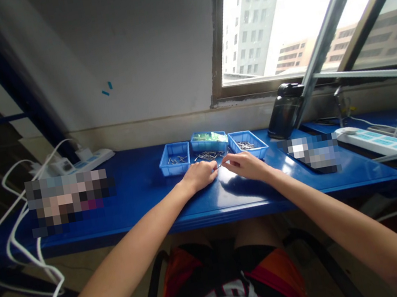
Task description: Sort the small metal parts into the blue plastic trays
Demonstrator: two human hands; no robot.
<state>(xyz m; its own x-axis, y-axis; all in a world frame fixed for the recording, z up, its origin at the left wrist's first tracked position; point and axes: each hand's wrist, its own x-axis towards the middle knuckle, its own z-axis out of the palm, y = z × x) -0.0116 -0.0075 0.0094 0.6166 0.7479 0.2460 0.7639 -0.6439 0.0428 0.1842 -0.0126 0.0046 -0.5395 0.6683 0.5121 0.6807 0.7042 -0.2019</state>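
Note:
My left hand point(201, 174) and my right hand point(244, 164) meet over the blue table point(142, 198), fingers pinched together round a tiny metal part point(219, 165) between them. A loose pile of small metal pins point(209, 156) lies just beyond the hands. To the left stands a blue tray point(175, 158) with a few pins in it. A second blue tray point(247, 144) with pins stands to the right. Behind the pile, a third blue tray point(208, 141) holds green-tinted packets.
A white power strip point(82, 163) with white cables lies at the back left. A dark jar point(285, 110) stands by the window sill, a metal bar leaning past it. Another power strip point(375, 138) lies at the right. My knees and a chair are below the table edge.

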